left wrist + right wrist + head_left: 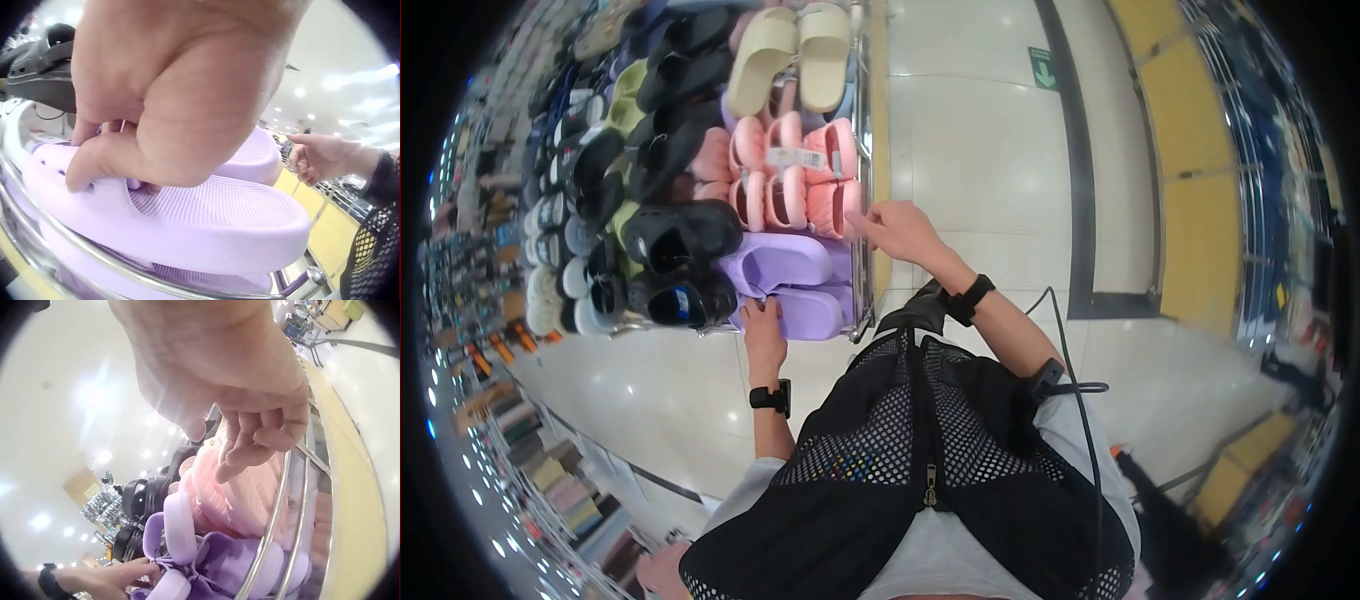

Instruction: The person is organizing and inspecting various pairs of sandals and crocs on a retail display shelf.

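My left hand [169, 94] grips the strap of a purple slide slipper [206, 219], its thumb pressed on the outer side of the strap and its fingers tucked partly out of sight. In the head view that slipper lies beside another purple slide [795, 258] at the near corner of the rack. My right hand [903, 233] hovers at the rack's right edge by the pink slippers [832, 208], its fingers loosely bent. The right wrist view shows nothing held in those fingers, with the pink slippers [231, 494] just under them.
A chrome wire rail [861, 200] edges the rack. Cream slides [824, 55] lie at the far end, black clogs [683, 232] to the left. A white price tag [795, 157] hangs on the pink pair. Tiled floor [980, 150] runs along the right side.
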Demonstrator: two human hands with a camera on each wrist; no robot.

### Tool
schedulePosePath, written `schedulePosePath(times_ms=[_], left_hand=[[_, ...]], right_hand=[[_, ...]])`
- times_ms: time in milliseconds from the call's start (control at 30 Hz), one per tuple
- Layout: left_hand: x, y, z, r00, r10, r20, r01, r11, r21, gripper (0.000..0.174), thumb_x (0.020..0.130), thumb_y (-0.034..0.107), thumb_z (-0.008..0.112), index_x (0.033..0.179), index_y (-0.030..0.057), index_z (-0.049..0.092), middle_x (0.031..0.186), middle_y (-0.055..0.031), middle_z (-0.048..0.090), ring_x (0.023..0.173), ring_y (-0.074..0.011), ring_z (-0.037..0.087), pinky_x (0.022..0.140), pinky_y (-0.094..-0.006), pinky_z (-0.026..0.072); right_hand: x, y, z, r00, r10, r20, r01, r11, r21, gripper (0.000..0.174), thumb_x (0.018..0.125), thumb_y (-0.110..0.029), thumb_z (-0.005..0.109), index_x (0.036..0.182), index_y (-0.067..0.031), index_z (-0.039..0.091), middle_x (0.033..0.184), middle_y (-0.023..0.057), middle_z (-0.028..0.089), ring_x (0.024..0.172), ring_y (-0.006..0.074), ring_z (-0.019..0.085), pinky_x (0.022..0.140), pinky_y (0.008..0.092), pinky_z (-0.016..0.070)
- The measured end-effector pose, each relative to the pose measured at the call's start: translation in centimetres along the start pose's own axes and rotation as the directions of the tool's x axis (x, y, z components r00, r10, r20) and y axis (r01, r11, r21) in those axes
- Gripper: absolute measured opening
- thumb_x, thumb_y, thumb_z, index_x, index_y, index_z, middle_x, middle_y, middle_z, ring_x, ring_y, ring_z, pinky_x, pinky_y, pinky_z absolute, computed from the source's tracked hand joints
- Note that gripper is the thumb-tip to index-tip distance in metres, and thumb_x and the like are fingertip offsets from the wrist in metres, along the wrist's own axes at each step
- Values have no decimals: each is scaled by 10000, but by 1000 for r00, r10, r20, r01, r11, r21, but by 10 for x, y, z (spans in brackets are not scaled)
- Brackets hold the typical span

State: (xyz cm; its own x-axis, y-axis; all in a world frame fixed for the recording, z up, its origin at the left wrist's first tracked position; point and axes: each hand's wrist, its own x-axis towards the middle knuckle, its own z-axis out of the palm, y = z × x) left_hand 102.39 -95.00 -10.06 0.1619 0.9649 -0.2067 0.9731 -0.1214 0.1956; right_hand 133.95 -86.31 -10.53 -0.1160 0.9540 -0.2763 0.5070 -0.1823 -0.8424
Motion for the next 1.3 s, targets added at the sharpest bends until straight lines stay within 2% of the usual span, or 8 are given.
schedulePosePath(times_ms=[200, 333, 600, 667, 733, 867, 1133, 1300], left_hand=[[-19, 7, -19, 984, -157, -83, 155, 987, -34, 403, 755, -141, 594, 1088, 83, 642, 1105, -143, 540, 1102, -376, 524, 914, -458, 502], [-38, 32, -44, 908, -373, -189, 308, 903, -300, 376, 851, -74, 602, 1188, 79, 666, 1161, -139, 637, 1120, -349, 605, 925, -442, 519], [-22, 121, -38, 803, -506, -315, 361, 834, -417, 258, 933, -13, 586, 1172, 37, 670, 1042, -142, 701, 991, -329, 684, 872, -411, 537], [-2, 146, -36, 794, -481, -371, 280, 832, -478, 252, 935, -3, 603, 1172, 33, 677, 1028, -143, 703, 951, -314, 691, 855, -396, 545], [22, 176, -37, 784, -478, -396, 262, 833, -487, 258, 931, 5, 622, 1182, 30, 676, 1022, -143, 705, 910, -303, 693, 825, -381, 553], [83, 233, -46, 778, -486, -399, 265, 828, -494, 284, 920, 26, 654, 1204, 35, 663, 1007, -133, 702, 853, -272, 693, 781, -371, 561], [226, 307, -71, 770, -422, -479, 180, 863, -472, 350, 897, 81, 715, 1234, 26, 638, 1057, -132, 688, 963, -285, 665, 864, -382, 534], [296, 321, -74, 697, -374, -611, 187, 918, -349, 390, 897, 121, 723, 1257, 14, 615, 1149, -180, 640, 1098, -360, 613, 956, -444, 497]], right_hand=[[47, -1, -3, 955, 66, 290, -51, 997, -57, 640, 959, -553, 509, 608, -60, 718, 609, 89, 701, 676, 308, 719, 701, 422, 571], [59, 3, -3, 937, 24, 347, 11, 995, -97, 594, 953, -482, 502, 586, -68, 719, 567, 42, 692, 659, 266, 725, 713, 408, 584], [57, -11, -23, 892, -8, 453, 96, 980, -173, 575, 963, -444, 472, 633, -47, 726, 540, 50, 672, 588, 230, 703, 666, 379, 565], [77, 3, -32, 848, -54, 527, 121, 988, -93, 659, 975, -541, 482, 626, -33, 716, 553, 59, 678, 562, 213, 694, 644, 354, 567], [93, 7, -56, 662, 55, 748, 17, 996, -88, 666, 978, -584, 525, 623, -58, 729, 576, 50, 694, 548, 180, 692, 604, 328, 566], [136, 39, -117, 589, -5, 808, 165, 980, -114, 640, 959, -589, 577, 660, -48, 741, 599, 63, 703, 555, 155, 691, 592, 300, 558], [213, 90, -244, 781, -8, 625, -1, 1000, 15, 456, 949, -396, 669, 788, 21, 759, 634, 72, 705, 580, 134, 675, 566, 277, 531], [238, 109, -285, 800, -10, 599, -28, 998, 53, 423, 952, -377, 669, 836, 19, 763, 647, 65, 707, 581, 127, 660, 579, 280, 529]])
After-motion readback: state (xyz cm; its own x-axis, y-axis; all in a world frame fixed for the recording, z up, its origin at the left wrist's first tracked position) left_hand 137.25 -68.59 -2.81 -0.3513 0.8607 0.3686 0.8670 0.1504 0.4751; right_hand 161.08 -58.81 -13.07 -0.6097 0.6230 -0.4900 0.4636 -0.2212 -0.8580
